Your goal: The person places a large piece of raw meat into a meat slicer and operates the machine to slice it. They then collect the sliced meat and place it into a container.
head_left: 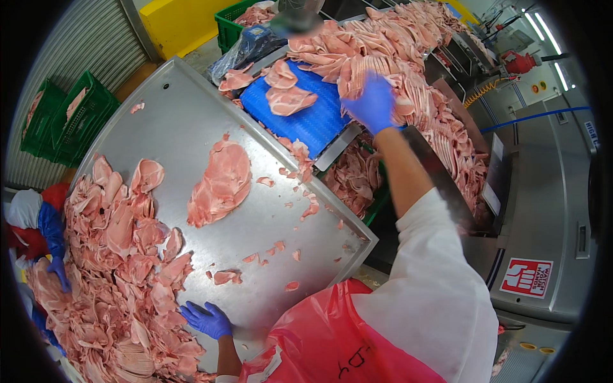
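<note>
My left hand (207, 319), in a purple glove, rests on the steel table (255, 287) at the edge of a large pile of pink sliced meat (121, 255). Its fingers are spread and it holds nothing. With my arm stretched forward, my right hand (371, 103), gloved the same, reaches over the heap of meat slices (383, 38) beside a blue belt (303, 121). It touches the slices, but blur hides whether its fingers grip any. Two loose slices (288, 100) lie on the belt. A flat stack of slices (221, 182) sits mid-table among small scraps.
Green crates (86, 118) with meat stand at the far left, and another green crate (228, 25) behind the belt. A co-worker's gloved hand (59, 274) is on the pile at the left. Below the belt, a bin holds meat trimmings (354, 179). Steel cabinets (543, 210) line the right.
</note>
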`<state>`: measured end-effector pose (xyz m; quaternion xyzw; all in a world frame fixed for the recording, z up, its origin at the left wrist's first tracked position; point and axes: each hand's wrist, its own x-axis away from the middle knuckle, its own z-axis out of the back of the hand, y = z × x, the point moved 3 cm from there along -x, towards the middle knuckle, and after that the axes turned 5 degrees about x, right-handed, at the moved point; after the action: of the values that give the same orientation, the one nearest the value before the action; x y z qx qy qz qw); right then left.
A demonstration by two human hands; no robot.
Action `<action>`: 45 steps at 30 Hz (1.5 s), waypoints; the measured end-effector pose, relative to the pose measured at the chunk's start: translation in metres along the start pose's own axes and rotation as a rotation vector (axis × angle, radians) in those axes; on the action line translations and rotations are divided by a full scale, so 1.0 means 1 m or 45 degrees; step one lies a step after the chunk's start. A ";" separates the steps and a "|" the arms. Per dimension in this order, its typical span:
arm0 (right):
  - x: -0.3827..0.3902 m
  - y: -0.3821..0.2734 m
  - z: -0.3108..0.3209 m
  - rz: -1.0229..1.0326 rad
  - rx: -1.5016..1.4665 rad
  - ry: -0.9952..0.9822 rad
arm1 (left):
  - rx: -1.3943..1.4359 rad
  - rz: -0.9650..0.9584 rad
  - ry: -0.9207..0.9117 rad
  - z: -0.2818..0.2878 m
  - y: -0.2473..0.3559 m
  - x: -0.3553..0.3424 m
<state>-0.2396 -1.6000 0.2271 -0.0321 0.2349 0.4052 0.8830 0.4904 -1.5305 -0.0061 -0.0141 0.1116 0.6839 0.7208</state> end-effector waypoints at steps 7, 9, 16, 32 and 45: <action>-0.010 0.153 -0.043 -0.284 0.126 -0.595 | 0.018 -0.033 -0.029 -0.002 0.001 -0.002; -0.013 0.147 -0.048 -0.373 0.120 -0.538 | 0.019 0.001 -0.038 -0.002 -0.001 -0.002; -0.032 0.136 -0.063 -0.505 0.241 -0.314 | 0.048 -0.034 -0.029 0.001 -0.003 -0.004; 0.053 -0.183 -0.094 0.162 -0.222 0.096 | 0.065 -0.027 -0.004 0.000 -0.001 -0.007; 0.133 -0.216 -0.005 0.594 -1.322 -0.315 | -0.003 -0.017 -0.024 -0.003 -0.004 -0.002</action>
<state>-0.0087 -1.6524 0.1351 -0.3605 -0.0984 0.6519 0.6598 0.4939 -1.5337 -0.0094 -0.0091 0.1040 0.6793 0.7264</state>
